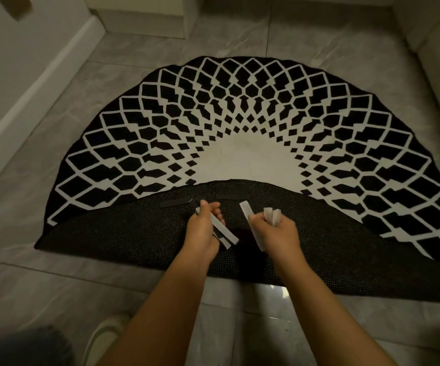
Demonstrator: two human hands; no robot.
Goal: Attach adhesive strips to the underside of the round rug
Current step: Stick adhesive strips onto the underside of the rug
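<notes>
Rug (pixel 240 122) on floor (pixel 55 281), near half folded over, wall (pixel 15 75) left.

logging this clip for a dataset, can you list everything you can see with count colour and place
round rug: one, black and white lattice pattern, on the floor, near edge folded back
rug underside: one folded flap, black mesh, facing up nearest the camera
stuck strips: at least two, black, on the underside near the fold
loose strips: several, white backing, exact count unclear, held in both hands
floor tiles: grey marbled, all around the rug
baseboard: one, white, along the wall at left
slipper: one, pale, bottom left
left hand: one, grips strips over the underside
right hand: one, grips strips, beside the left hand
</notes>
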